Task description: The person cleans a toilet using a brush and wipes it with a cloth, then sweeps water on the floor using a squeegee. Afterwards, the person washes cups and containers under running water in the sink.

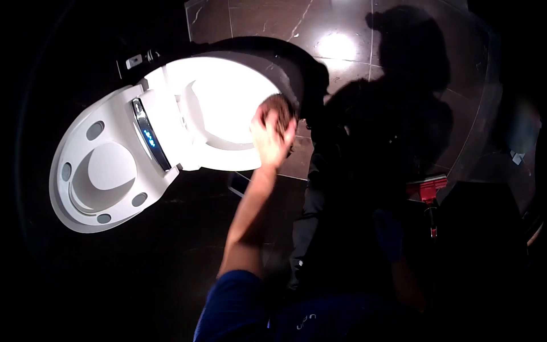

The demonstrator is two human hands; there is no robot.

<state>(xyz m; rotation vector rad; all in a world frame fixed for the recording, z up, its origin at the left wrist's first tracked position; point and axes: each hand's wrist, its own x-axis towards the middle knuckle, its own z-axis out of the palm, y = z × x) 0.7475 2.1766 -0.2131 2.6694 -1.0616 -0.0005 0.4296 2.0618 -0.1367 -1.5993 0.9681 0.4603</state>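
My left hand [272,137] presses a crumpled brown cloth [278,106] against the front rim of a white toilet [228,161]. Its fingers are bent over the cloth. The toilet's lid and seat [117,154] appear raised at the left, beside a dark control strip [150,134] with lit blue digits. Deep shadow covers my right hand [389,233], low on the right side of my body. Something bluish shows there, a glove or a cloth; I cannot make out its fingers.
On the right, a red-headed squeegee-like tool [430,188] lies on the dark tiled floor [273,23]. A small white fitting [134,61] sits behind the toilet. A dark flat object [239,183] lies beside the toilet, near my left forearm. My shadow falls across the tiles.
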